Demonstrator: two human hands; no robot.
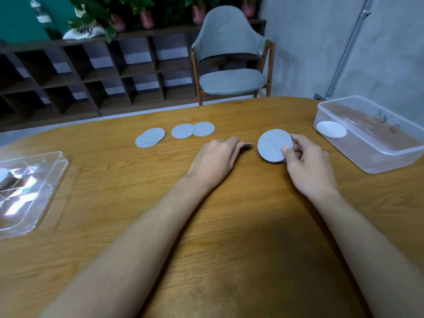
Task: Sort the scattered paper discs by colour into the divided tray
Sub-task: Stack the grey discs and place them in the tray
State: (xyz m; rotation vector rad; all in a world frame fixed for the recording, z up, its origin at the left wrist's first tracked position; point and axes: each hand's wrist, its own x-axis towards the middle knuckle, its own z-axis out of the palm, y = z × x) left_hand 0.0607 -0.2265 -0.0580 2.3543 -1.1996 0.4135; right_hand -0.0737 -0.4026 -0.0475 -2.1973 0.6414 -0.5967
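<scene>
My right hand pinches a grey paper disc by its right edge, thumb on its face, tilted up off the wooden table. My left hand lies just left of it, fingers curled, pinching the edge of another thin grey disc seen almost edge-on. Several grey discs lie flat farther back: an overlapping pair and two touching ones. The clear divided tray sits at the left edge with a pale disc in one compartment.
A translucent plastic tub stands at the right with one white disc inside. A grey chair and dark shelving with potted plants are behind the table.
</scene>
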